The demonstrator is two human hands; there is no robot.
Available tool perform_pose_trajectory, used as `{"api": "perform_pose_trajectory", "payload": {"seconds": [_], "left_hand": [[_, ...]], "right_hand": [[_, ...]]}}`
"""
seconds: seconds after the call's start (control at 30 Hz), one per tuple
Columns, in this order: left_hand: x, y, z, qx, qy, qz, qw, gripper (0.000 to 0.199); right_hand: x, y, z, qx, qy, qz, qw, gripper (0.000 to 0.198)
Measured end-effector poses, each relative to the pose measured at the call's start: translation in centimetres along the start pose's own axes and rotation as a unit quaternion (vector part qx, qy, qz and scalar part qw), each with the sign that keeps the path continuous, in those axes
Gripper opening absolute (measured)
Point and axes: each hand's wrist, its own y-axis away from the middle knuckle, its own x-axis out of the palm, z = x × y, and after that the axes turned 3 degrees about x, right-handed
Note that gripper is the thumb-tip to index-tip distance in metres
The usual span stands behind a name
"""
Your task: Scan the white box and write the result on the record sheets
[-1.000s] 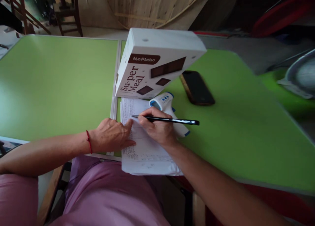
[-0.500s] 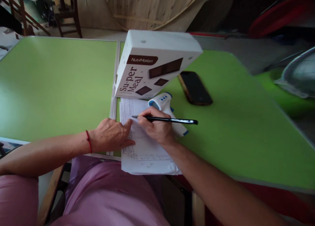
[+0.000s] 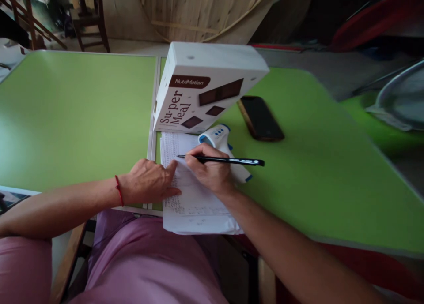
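A stack of white paper (image 3: 198,220) with rows of small handwriting lies at the near edge of the green table. My right hand (image 3: 212,169) grips a black pen (image 3: 238,161), its tip at the upper left of the top sheet. Resting on the sheet's left side, my left hand (image 3: 150,179) has its index finger and thumb apart, the index fingertip just below the pen tip; it holds nothing. Beyond my right hand lies a white and blue infrared thermometer (image 3: 218,136), partly on the paper, its handle partly hidden by that hand.
A white "Su-per Meal" box (image 3: 212,83) stands upright behind the paper. To its right lies a dark smartphone (image 3: 261,118). The green table (image 3: 82,118) has a metal seam along its middle. A wooden chair (image 3: 88,21) stands on the floor beyond.
The whole view has shifted very slightly. Both hands, the pen and the paper keep practically the same places relative to one another.
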Motion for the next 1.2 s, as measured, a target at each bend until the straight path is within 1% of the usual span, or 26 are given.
{"api": "perform_pose_trajectory", "payload": {"seconds": [0.1, 0.23, 0.43, 0.67, 0.83, 1.0, 1.2], "left_hand": [[-0.05, 0.0, 0.01, -0.001, -0.002, 0.001, 1.0, 0.061], [0.05, 0.03, 0.1, 0.003, -0.004, -0.005, 1.0, 0.062], [0.12, 0.03, 0.16, 0.001, -0.001, -0.004, 1.0, 0.06], [0.01, 0.04, 0.2, 0.002, -0.001, -0.005, 1.0, 0.063], [0.07, 0.03, 0.19, -0.003, 0.001, -0.005, 1.0, 0.064], [0.21, 0.0, 0.25, 0.002, 0.006, -0.014, 1.0, 0.06], [0.11, 0.07, 0.21, 0.002, 0.002, -0.01, 1.0, 0.06]], "right_hand": [[-0.08, -0.1, 0.1, -0.005, -0.007, 0.008, 1.0, 0.014], [-0.1, -0.13, 0.12, -0.018, -0.01, 0.0, 1.0, 0.014], [-0.12, -0.03, 0.0, -0.007, -0.005, 0.008, 1.0, 0.014], [-0.16, -0.06, 0.07, -0.003, 0.012, -0.011, 1.0, 0.015], [-0.09, 0.0, 0.0, -0.018, -0.01, -0.031, 0.999, 0.015], [-0.04, -0.04, 0.02, -0.007, 0.005, -0.018, 1.0, 0.015], [-0.01, -0.02, -0.03, -0.034, 0.0, -0.023, 0.999, 0.014]]}}
